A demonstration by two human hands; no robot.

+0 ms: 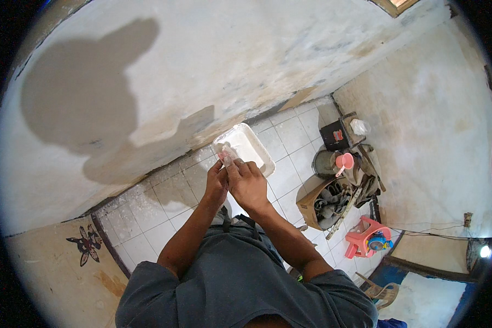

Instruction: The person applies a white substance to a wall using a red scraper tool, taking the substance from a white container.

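Observation:
Both my hands are held together in front of me, over the near edge of a white rectangular tray [265,154] on the floor. My left hand [217,181] is closed, its fingers meeting those of my right. My right hand [247,183] is closed too, with its thumb pointing forward. At the fingertips shows a small whitish and pinkish thing [227,155], too blurred to name. White smears mark the fingers. Which hand bears the small thing I cannot tell.
A patchy white wall [202,71] rises just beyond the tray. To the right stand a cardboard box [310,206] of dark items, a dark bucket [322,164], a pink dipper [344,161], a black box [333,135] and a pink plastic stool [361,238]. White tiles [142,205] cover the floor.

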